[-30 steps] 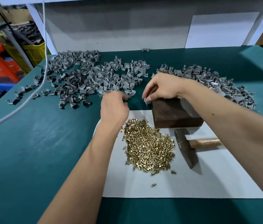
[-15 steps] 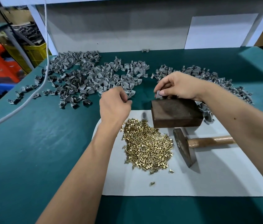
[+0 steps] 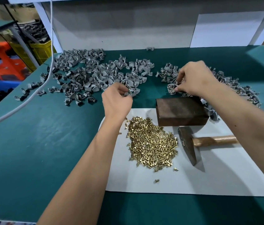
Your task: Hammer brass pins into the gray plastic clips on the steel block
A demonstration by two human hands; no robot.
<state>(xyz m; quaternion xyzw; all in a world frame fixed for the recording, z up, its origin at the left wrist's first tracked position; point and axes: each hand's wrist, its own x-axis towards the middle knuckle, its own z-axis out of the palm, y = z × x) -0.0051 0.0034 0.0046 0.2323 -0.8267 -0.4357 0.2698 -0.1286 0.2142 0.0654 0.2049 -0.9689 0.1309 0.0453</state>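
Clips [image 3: 99,75] – unlabelled – beside steel block [image 3: 180,111]

A small assembly workshop was indicated: a green-covered workbench [image 3: 39,143] was strewn with loose grey plastic clips [image 3: 95,75], and stacked yellow and orange plastic crates [image 3: 22,52] were kept beside it.

The right forearm hides the hammer handle [image 3: 215,140] end and some clips [image 3: 212,112].
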